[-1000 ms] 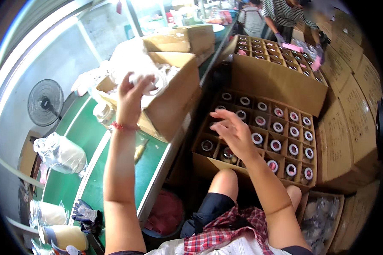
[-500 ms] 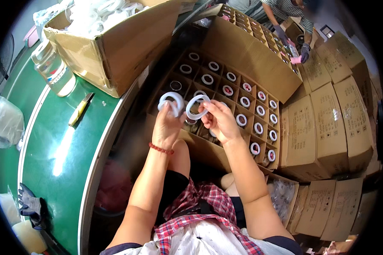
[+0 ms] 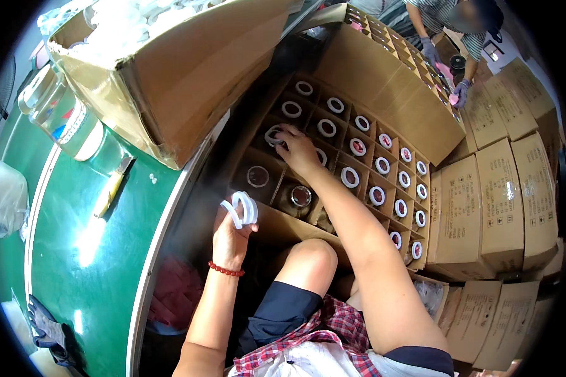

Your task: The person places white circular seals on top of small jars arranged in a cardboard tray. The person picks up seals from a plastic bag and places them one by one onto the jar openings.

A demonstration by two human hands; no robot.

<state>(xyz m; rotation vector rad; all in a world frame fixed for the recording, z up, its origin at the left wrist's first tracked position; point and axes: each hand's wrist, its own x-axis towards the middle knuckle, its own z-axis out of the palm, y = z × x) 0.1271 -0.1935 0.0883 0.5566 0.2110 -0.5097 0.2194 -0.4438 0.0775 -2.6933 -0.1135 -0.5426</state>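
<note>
A divided carton [image 3: 295, 229] in front of me holds several glass jars, most with a white ring on the lid. My right hand [image 3: 300, 152] reaches over its left side, fingers closed on a white ring [image 3: 273, 134] at the top of one jar. Nearer to me, a clear-topped jar [image 3: 258, 176] and a dark-lidded jar [image 3: 300, 196] show no white ring. My left hand [image 3: 231, 242] is held up by the carton's near left corner, gripping a few white rings [image 3: 248, 208] between thumb and fingers.
On the green table [image 3: 116, 264] at left stand a box of white rings [image 3: 188, 81] and a clear jar [image 3: 69, 122]. A yellow cutter knife [image 3: 110, 191] and a dark glove [image 3: 49, 333] lie there. Closed cartons [image 3: 453, 207] line the right. A gloved co-worker [image 3: 456, 25] handles another divided carton.
My hands have parted. The right one has carried a ring forward to a jar in the left column; the left one has lowered toward me, still holding rings.
</note>
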